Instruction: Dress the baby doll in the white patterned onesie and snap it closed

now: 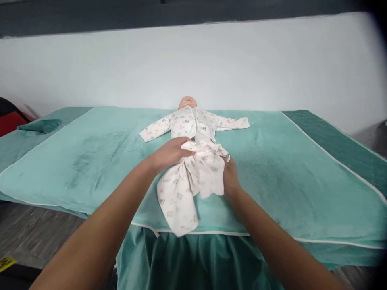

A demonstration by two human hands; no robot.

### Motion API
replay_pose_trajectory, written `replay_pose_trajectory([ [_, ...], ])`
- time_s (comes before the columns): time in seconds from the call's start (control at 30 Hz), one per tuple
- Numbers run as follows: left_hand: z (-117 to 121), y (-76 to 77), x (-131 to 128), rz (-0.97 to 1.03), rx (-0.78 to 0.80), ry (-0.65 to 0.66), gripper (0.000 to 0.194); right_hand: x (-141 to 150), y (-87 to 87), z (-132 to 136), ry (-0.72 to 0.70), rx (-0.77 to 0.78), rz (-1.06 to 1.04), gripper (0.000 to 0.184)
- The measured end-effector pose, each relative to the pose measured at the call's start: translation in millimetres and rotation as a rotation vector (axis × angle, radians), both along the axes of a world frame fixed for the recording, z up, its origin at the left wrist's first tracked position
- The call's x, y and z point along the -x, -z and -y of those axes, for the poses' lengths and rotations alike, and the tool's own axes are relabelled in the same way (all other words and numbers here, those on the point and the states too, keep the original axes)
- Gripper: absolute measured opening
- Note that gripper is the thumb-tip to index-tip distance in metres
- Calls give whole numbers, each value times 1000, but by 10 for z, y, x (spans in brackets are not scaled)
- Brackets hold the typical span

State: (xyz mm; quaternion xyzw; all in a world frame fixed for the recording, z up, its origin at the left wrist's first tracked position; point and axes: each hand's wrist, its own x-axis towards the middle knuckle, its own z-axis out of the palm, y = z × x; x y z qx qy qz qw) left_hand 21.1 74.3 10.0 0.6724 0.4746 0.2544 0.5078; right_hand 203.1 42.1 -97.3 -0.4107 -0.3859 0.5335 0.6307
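Note:
A baby doll [187, 102] lies on its back on a teal blanket [272, 177], head toward the wall, wearing a white printed top [193, 123] with sleeves spread out. White printed trousers [181, 189] lie bunched over the doll's lower body, one leg trailing toward the near edge. My left hand [169, 154] is closed on the waist of the trousers. My right hand [231, 177] grips the trousers' right side, partly hidden by cloth.
The blanket with white piping covers a table draped in darker teal cloth [196, 262]. A folded teal cloth [40, 125] lies at the far left. A white wall [211, 60] runs behind. A red and black object [9, 119] sits at the left edge.

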Motion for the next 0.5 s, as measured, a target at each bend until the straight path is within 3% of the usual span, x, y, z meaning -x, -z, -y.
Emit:
replay_pose_trajectory([
  [0.1, -222, 30, -170, -92, -320, -188, 13, -41, -22, -184, 141, -5, 106, 32],
  [0.23, -342, 123, -344, -47, -444, -317, 16, -155, -54, -492, 225, -22, 290, 23],
  [0.3, -337, 169, -302, 33, -389, -302, 15, -222, -28, -580, 242, -36, 336, 17],
  [0.4, -319, 233, -91, 197, -142, -149, 22, -315, -66, -566, 159, -151, 388, 18],
  [0.5, -348, 290, 104, 334, 62, -6, 31, -345, -353, -509, -75, -340, 477, 33],
])
